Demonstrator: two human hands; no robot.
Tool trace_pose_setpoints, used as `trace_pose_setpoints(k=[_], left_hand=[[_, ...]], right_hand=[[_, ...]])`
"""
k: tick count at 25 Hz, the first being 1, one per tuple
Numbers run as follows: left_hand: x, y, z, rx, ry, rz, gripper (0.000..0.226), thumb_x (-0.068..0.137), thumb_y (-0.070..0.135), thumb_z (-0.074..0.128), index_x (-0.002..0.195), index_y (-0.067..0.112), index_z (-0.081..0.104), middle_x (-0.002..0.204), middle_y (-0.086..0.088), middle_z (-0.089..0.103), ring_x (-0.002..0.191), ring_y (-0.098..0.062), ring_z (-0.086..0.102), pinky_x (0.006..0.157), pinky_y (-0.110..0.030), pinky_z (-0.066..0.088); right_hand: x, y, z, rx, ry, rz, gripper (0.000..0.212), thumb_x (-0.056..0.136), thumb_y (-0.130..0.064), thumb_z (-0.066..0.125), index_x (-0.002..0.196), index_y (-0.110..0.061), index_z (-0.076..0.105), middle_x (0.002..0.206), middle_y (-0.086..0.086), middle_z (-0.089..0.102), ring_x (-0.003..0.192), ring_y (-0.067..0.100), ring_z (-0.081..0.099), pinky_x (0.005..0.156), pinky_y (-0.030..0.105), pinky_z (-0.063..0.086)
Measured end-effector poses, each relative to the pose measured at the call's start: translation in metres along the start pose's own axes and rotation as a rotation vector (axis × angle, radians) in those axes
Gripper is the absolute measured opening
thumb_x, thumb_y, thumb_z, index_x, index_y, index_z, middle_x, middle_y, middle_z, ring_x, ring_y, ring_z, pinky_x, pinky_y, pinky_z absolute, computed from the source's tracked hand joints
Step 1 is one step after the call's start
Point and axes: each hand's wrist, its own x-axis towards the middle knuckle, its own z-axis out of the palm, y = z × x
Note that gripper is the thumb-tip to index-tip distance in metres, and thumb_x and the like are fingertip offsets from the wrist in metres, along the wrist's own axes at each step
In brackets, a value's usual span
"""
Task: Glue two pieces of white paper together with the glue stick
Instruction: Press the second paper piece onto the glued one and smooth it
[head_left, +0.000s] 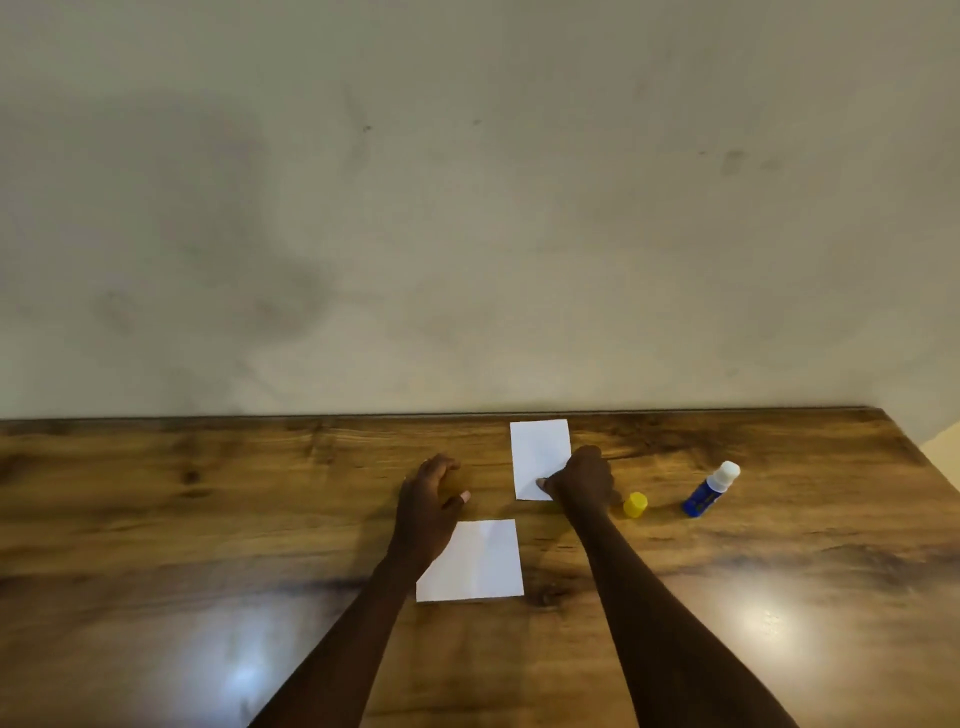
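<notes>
On the wooden table (208, 519), the right hand (582, 480) pinches the near corner of the far white paper (539, 452). The left hand (431, 499) hovers loosely curled, empty, above the near paper (480, 564). The glue stick (709, 491) lies uncapped at right, its yellow cap (635, 505) beside it.

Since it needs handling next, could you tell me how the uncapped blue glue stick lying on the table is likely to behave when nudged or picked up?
The glue stick lies on its side and looks cylindrical, so a sideways nudge would probably roll it across the glossy wooden table. It looks like rigid plastic, likely light. Its yellow cap is off, so the exposed white tip may smear whatever it touches.
</notes>
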Motion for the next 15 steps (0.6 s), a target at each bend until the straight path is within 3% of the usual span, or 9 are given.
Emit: trace_pose_setpoints(k=[3,6,10,13,15], left_hand=[[-0.018,-0.018,-0.022,-0.002,0.031,0.019,0.039,0.083,0.012,0.061,0.121,0.008,0.052,0.134,-0.011,0.052,0.123,-0.028,0.046,0.106,-0.039,0.035],[-0.045,-0.042,-0.042,-0.033,0.082,0.023,0.034,0.082,0.009,0.061,0.116,0.007,0.057,0.131,-0.012,0.054,0.123,-0.028,0.046,0.106,-0.045,0.036],[-0.065,-0.047,-0.048,-0.131,0.157,-0.011,0.028,0.083,0.008,0.06,0.111,0.006,0.061,0.125,-0.013,0.059,0.124,-0.027,0.047,0.106,-0.046,0.036],[-0.066,-0.026,-0.046,-0.329,0.196,-0.043,0.029,0.081,0.012,0.063,0.11,0.005,0.061,0.115,-0.011,0.064,0.105,-0.018,0.059,0.089,-0.029,0.051],[-0.065,-0.007,-0.046,-0.521,0.136,-0.132,0.036,0.079,0.016,0.066,0.113,0.007,0.058,0.114,-0.01,0.064,0.095,-0.009,0.06,0.076,-0.013,0.051]], right_hand=[[-0.002,0.002,-0.007,0.029,-0.027,-0.012,0.053,0.074,-0.019,0.071,0.116,0.002,0.047,0.127,0.022,0.051,0.116,0.036,0.048,0.099,0.045,0.043],[-0.011,0.01,-0.014,0.351,-0.021,-0.115,0.044,0.078,-0.007,0.065,0.117,0.004,0.051,0.125,0.023,0.055,0.113,0.039,0.051,0.093,0.046,0.046],[-0.024,0.017,-0.037,0.588,-0.176,-0.282,0.028,0.074,0.003,0.065,0.101,0.0,0.058,0.107,0.019,0.061,0.081,0.029,0.059,0.06,0.031,0.048],[-0.04,0.013,-0.048,0.558,-0.422,-0.341,0.016,0.075,0.002,0.064,0.084,-0.011,0.06,0.098,0.011,0.062,0.073,0.017,0.058,0.057,0.022,0.047],[-0.053,0.012,-0.049,0.437,-0.624,-0.398,0.021,0.075,-0.002,0.065,0.086,-0.019,0.062,0.095,0.006,0.065,0.077,0.014,0.06,0.057,0.019,0.048]])
